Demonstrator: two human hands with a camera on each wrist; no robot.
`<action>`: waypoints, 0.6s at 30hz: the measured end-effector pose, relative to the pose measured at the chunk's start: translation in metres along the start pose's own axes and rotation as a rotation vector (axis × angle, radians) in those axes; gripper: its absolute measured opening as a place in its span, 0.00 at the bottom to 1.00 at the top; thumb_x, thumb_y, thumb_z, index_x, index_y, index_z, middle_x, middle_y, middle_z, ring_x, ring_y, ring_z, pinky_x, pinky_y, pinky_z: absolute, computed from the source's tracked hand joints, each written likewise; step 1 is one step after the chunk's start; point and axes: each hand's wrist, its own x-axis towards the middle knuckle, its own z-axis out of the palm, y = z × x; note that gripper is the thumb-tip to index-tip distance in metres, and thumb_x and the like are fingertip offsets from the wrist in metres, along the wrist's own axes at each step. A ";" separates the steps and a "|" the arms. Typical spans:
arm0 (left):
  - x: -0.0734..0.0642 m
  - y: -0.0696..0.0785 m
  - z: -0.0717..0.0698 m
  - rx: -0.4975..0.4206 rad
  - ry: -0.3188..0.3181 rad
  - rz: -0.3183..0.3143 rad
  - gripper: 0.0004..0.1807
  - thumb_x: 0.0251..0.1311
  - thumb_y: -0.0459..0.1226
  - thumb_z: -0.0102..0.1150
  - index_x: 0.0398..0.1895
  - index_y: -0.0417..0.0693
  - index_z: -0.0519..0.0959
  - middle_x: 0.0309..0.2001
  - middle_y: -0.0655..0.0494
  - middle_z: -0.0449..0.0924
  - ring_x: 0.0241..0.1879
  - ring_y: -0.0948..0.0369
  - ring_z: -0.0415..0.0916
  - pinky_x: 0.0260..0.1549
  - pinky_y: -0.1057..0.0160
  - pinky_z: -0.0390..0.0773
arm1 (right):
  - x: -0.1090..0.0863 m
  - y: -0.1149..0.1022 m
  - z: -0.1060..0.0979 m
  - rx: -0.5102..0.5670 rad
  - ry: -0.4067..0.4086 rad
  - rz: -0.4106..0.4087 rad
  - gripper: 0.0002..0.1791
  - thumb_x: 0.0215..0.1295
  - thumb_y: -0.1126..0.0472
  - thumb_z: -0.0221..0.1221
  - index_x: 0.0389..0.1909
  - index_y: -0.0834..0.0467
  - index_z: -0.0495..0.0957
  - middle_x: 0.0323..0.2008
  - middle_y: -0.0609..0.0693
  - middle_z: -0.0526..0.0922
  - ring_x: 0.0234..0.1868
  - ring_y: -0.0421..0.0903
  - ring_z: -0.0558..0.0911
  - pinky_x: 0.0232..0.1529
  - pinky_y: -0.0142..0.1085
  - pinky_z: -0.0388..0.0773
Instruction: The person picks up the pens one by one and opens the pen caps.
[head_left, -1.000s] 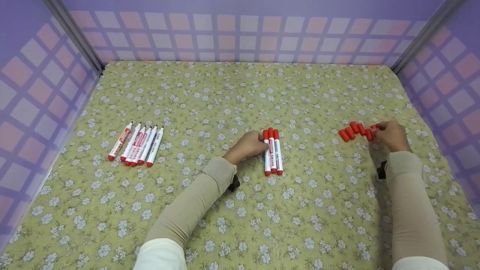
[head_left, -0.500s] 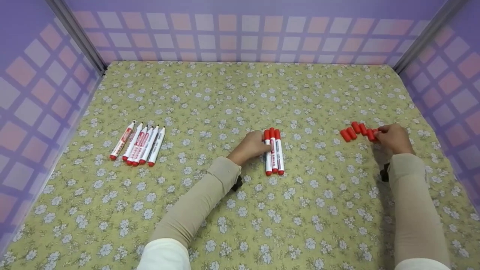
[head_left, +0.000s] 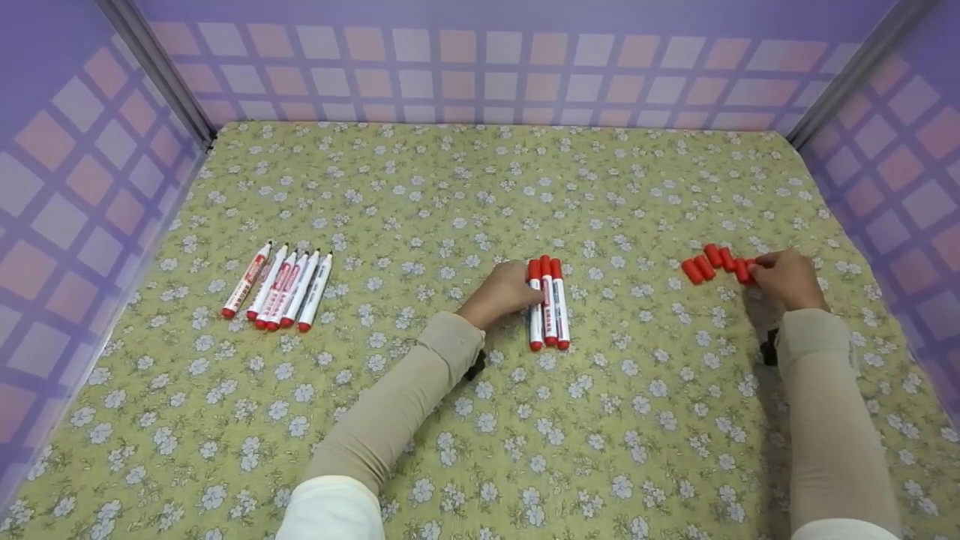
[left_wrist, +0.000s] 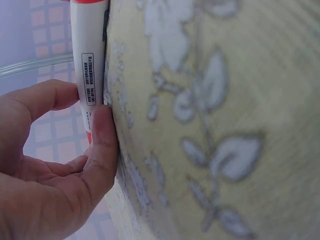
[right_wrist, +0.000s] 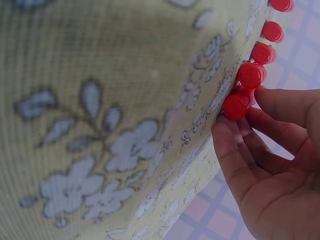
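In the head view three white markers with red caps lie side by side at the middle of the table. My left hand pinches the leftmost capped marker between thumb and finger; its label side shows in the left wrist view. At the right, my right hand pinches a red marker cap, largely hidden by the fingers from above. That cap lies at the end of a crooked row of several loose red caps, right against its neighbour.
Several uncapped white markers lie fanned together at the left, tips pointing to the far side. A floral yellow-green cloth covers the table. Purple checked panels stand at the back and both sides.
My right hand has moved slightly toward me, bringing its cap down beside the neighbouring cap. My left hand stays on the leftmost capped marker.
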 end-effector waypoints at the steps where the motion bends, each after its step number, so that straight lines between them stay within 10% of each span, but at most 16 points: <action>1: 0.001 0.000 0.000 0.006 0.000 -0.008 0.02 0.58 0.33 0.58 0.33 0.42 0.77 0.27 0.55 0.74 0.22 0.63 0.69 0.21 0.68 0.69 | 0.000 0.000 0.000 0.001 0.003 -0.003 0.27 0.74 0.57 0.45 0.61 0.75 0.67 0.55 0.76 0.73 0.53 0.66 0.76 0.46 0.50 0.77; 18: 0.004 0.002 -0.001 0.080 0.020 0.001 0.04 0.56 0.33 0.61 0.32 0.42 0.77 0.26 0.54 0.74 0.21 0.63 0.70 0.20 0.69 0.69 | 0.000 -0.001 0.001 -0.018 -0.001 -0.006 0.26 0.74 0.56 0.44 0.60 0.74 0.69 0.52 0.74 0.76 0.50 0.63 0.78 0.41 0.43 0.77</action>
